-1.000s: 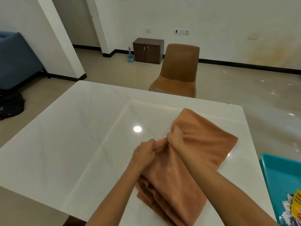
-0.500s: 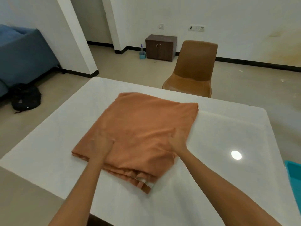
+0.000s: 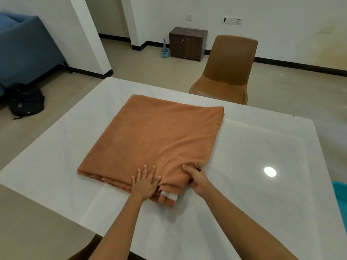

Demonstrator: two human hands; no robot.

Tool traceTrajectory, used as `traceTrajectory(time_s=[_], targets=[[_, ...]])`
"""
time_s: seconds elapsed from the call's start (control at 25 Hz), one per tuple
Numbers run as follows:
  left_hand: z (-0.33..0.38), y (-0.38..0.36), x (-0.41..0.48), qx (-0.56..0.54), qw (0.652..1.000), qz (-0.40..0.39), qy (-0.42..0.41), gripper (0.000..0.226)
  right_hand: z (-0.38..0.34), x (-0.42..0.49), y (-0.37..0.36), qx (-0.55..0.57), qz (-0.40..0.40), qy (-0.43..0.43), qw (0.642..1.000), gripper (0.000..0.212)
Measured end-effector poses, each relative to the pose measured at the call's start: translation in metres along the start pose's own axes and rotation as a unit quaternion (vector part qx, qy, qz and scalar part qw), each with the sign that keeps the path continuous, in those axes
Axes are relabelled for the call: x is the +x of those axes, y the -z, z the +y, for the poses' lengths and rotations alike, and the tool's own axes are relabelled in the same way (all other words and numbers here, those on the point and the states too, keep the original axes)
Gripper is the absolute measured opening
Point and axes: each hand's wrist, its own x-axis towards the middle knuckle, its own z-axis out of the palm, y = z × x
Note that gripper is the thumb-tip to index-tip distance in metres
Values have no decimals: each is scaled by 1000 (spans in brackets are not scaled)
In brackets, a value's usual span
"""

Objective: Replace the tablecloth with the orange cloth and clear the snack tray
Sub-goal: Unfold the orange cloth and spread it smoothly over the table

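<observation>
- The right hand (image 3: 197, 180) curls round a bunched fold at the near right corner of the orange cloth (image 3: 155, 139). Its fingertips are buried in the fabric, so only the knuckles and one digit on top show.
- The left hand (image 3: 145, 184) lies flat on the cloth just left of the right fingers, with its fingers straight and spread, grasping nothing.
- The tray (image 3: 340, 196), well right of the right fingers, is cut off by the frame edge. Only a teal sliver shows, and its contents cannot be seen.
- The cloth is soft and matte, folded in several layers into a rough square. It lies on the table (image 3: 262, 139), stretching ahead of both sets of fingers.
- A small white tag (image 3: 169, 196) peeks from the layers just right of the left wrist, nearer the person than the fingers.
- The table is white and glossy with faint veins and rounded corners.
- A smooth brown chair (image 3: 227, 72) stands far beyond the fingers, its legs hidden by the table.
</observation>
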Motion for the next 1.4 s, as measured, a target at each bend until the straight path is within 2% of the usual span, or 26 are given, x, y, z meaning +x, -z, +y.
traceTrajectory(time_s=[0.08,0.16,0.28,0.4,0.48,0.56,0.64,0.72,0.8,0.88,1.0,1.12,1.2,1.28,1.4], targets=[[-3,3,-1,-23,1000,-5,-10,53,-15,-2,-5,94,-53,-57,993,45],[-10,5,-3,-53,998,-11,-24,52,-24,-3,-6,59,-73,-82,992,35],[-18,3,-7,-67,997,-19,-43,57,-24,-6,-4,-46,-72,-58,995,49],[-18,-2,-9,-43,998,-17,-36,64,-26,-12,2,-82,-4,-14,996,65],[-15,-2,-9,-50,998,-16,-29,73,-42,-15,5,-166,70,64,981,71],[-8,0,-10,-92,995,-10,-38,95,-64,-19,7,-233,90,166,954,61],[0,1,-14,-116,992,8,-48,108,-79,-23,16,-208,98,213,950,46],[2,-1,-21,-85,995,37,-36,118,-83,-22,35,-183,156,184,953,41],[-4,-8,-29,-51,996,72,9,137,-81,-19,60,-256,219,130,933,38],[-7,-17,-39,-97,984,124,80,136,-79,-16,75,-291,218,99,926,38],[-4,-29,-51,-171,962,152,149,139,-86,-17,71,-150,150,90,973,36],[-9,-33,-54,-174,960,152,156,138,-110,-23,63,15,129,127,983,22],[-17,-26,-52,-163,961,154,162,132,-135,-31,71,115,123,171,971,22],[-33,-16,-53,-141,958,168,186,128,-166,-43,96,150,157,234,948,21],[-80,3,-56,-116,938,209,252,115,-197,-68,170,114,317,338,879,26]])
